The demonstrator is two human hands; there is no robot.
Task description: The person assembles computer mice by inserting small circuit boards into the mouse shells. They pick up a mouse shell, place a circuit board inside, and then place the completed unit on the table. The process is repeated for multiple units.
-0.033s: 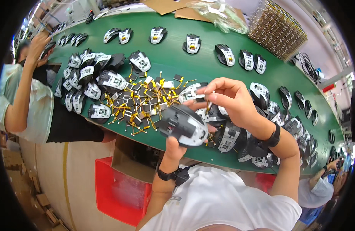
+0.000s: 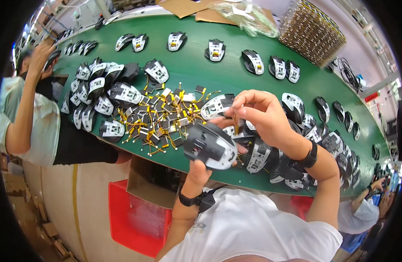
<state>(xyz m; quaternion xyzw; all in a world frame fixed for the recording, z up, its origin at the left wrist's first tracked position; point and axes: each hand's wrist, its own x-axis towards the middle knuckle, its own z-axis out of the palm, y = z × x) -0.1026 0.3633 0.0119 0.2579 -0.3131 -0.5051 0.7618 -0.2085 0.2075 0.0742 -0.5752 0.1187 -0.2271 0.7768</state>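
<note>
- The left hand [image 2: 198,174] is closed round a mouse [image 2: 212,147], thumb on the near side and fingertips showing past the far edge.
- That mouse is held tilted above the near part of the green table [image 2: 188,67], its grey and black shell a little blurred.
- The right hand [image 2: 265,117] has thumb and forefinger pressed together, pinching thin wires [image 2: 236,124] that hang just beyond the mouse; whether they touch it I cannot tell.
- Left of the held mouse lies a loose heap of packs [image 2: 159,117], dark and silver, with yellow wrapping, leads and small white plugs.
- Further left is a pile of mice [image 2: 96,87], white and black; another pile [image 2: 305,161] lies to the right, under and beside the right forearm.
- Single mice and pairs stand in a spaced row [image 2: 216,50] along the far side.
- Behind them are a clear plastic bag [image 2: 249,16], a honeycomb-like block [image 2: 312,34] and black cables [image 2: 348,75].
- Below the near edge are a cardboard box [image 2: 151,185] and a red bin [image 2: 120,225].
- At the left a co-worker [image 2: 30,122] holds a mouse in raised hands.
</note>
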